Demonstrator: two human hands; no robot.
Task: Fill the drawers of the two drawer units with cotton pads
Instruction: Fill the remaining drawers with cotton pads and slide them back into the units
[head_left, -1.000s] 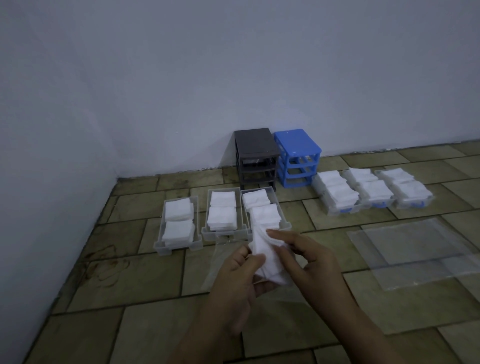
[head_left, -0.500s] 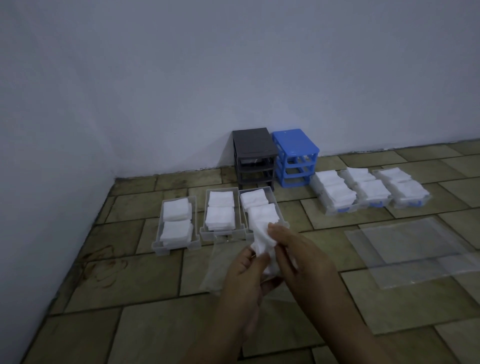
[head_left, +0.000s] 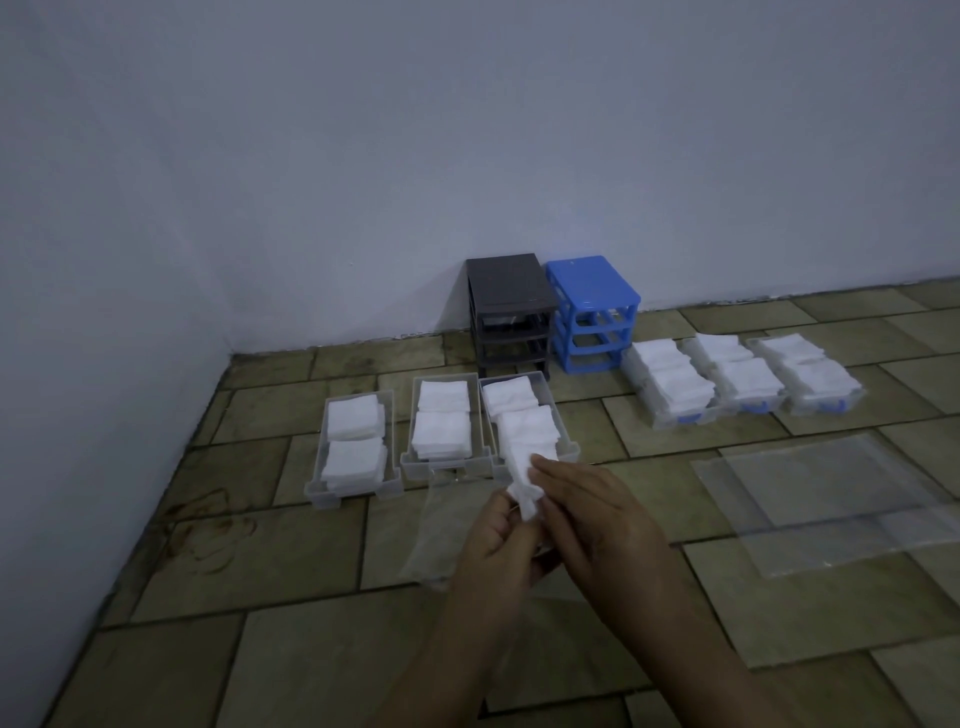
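From the head camera, I hold a small wad of cotton pads (head_left: 524, 486) just before the grey unit's (head_left: 508, 312) three drawers (head_left: 530, 415), my left hand (head_left: 498, 545) and right hand (head_left: 597, 525) both pinching it. All six drawers look filled; the blue unit's drawers (head_left: 737, 382) lie right of it. Sliding them back remains.

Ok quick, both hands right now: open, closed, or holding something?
Left hand: closed, fingers pinching the cotton pads from below.
Right hand: closed on the same cotton pads, fingertips gripping their upper edge.
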